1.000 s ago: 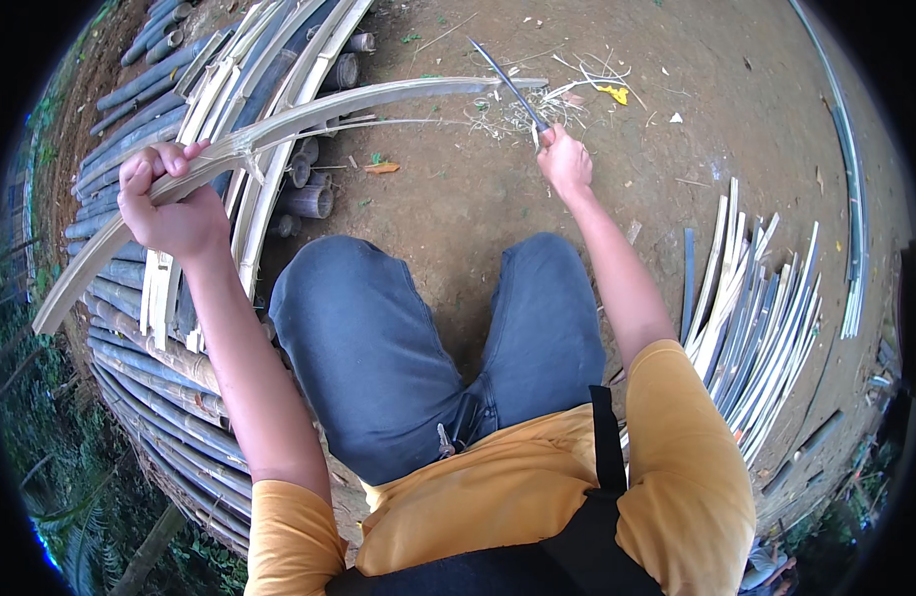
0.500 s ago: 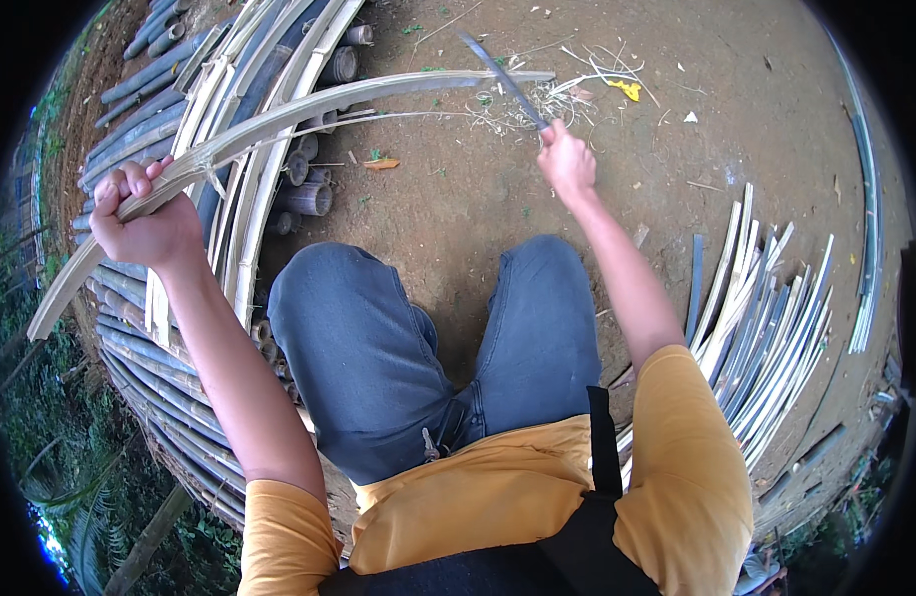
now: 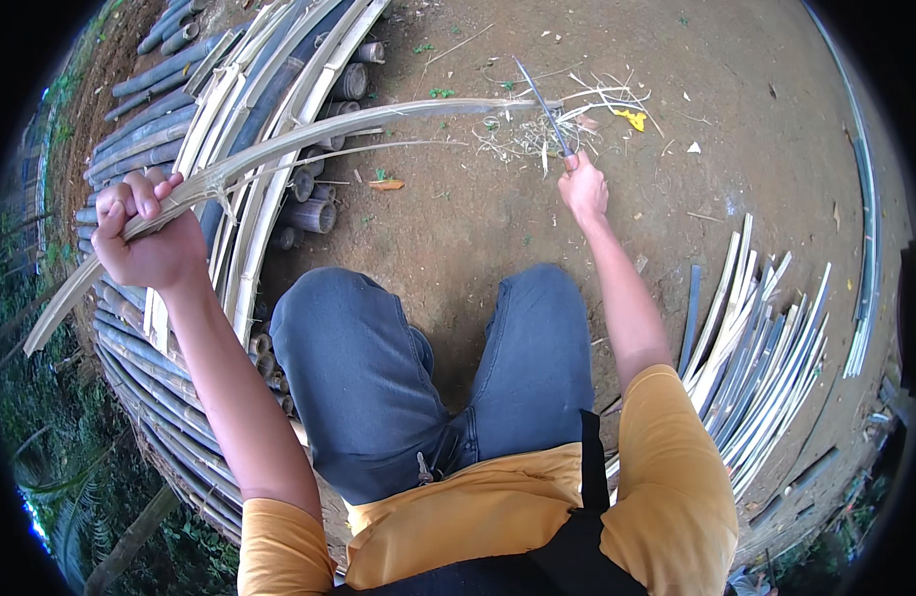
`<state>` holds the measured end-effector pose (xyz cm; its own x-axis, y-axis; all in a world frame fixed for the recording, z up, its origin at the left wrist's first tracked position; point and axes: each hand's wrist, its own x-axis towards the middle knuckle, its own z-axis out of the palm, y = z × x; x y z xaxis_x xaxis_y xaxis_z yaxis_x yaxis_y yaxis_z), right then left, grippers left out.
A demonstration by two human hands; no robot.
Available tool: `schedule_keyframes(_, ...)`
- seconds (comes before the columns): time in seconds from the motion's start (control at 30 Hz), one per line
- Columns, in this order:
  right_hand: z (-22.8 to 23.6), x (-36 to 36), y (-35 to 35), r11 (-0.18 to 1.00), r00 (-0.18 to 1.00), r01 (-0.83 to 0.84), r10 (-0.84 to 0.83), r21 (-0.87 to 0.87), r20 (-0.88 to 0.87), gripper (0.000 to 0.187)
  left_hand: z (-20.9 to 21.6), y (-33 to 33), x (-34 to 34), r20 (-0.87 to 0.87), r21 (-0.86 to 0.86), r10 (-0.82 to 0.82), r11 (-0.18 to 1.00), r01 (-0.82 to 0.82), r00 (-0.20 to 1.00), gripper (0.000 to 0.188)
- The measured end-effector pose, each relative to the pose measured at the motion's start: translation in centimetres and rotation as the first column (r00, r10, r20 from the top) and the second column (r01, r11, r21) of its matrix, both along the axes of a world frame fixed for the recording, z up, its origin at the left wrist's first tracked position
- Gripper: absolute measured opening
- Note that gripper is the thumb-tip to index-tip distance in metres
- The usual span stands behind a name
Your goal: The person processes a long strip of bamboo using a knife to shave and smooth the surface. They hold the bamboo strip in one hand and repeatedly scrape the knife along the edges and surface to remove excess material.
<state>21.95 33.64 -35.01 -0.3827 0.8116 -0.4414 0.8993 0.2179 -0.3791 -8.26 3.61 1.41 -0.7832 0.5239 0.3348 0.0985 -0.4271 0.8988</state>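
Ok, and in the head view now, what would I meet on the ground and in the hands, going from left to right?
Left hand, orange-brown leaf, long blade, right hand, yellow scrap, spread of thin strips, long narrow lengths near the right rim.

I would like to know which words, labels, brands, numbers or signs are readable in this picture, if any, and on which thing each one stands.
None: no word, label, brand, number or sign can be read. I make out no lettering on the long pale strip in the left hand, the thin-bladed tool in the right hand, the yellow shirt or the blue trousers.
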Motion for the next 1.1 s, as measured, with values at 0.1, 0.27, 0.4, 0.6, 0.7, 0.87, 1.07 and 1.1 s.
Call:
schedule_keyframes(0.1,-2.0,0.5,-0.2,0.997,0.997,0.073,-0.073,-0.019,-0.011,0.028,-0.1,-0.6,0.1,0.021,-0.011,0.036,0.999,-0.035,0.999,0.019)
schedule_keyframes(0.27,-1.8,-0.3,1.6,0.993,0.994,0.112,-0.112,-0.028,-0.003,0.027,-0.1,-0.6,0.2,0.029,-0.012,0.027,1.0,-0.027,0.999,0.018)
schedule_keyframes(0.4,-3.6,1.8,2.3,0.977,0.977,0.211,-0.211,-0.032,0.022,0.03,-0.4,-0.4,0.0,0.054,-0.005,0.075,0.997,-0.075,0.996,0.017)
schedule_keyframes(0.6,-3.1,2.4,1.2,0.985,0.986,0.166,-0.164,-0.057,0.027,0.029,-0.8,-1.5,-0.3,0.064,0.025,0.045,0.999,-0.046,0.997,0.016)
schedule_keyframes(0.7,-1.9,3.1,1.6,0.974,0.974,0.22,-0.217,-0.052,0.067,0.028,-0.6,-0.9,0.3,0.061,-0.003,0.137,0.991,-0.137,0.989,0.015)
schedule_keyframes(0.87,3.8,4.5,-0.9,0.956,0.955,0.279,-0.286,-0.087,-0.078,0.025,0.3,0.4,1.6,-0.062,0.025,0.033,0.999,-0.031,0.998,0.02)
schedule_keyframes(1.07,7.5,10.2,-1.3,0.948,0.928,0.315,-0.319,-0.051,-0.194,0.019,2.1,4.0,4.7,-0.074,0.11,-0.02,0.994,0.028,0.997,0.041)
schedule_keyframes(1.1,7.7,11.1,-1.5,0.945,0.924,0.322,-0.326,-0.053,-0.201,0.017,2.1,4.0,5.0,-0.09,0.129,-0.092,0.986,0.103,0.992,0.057)
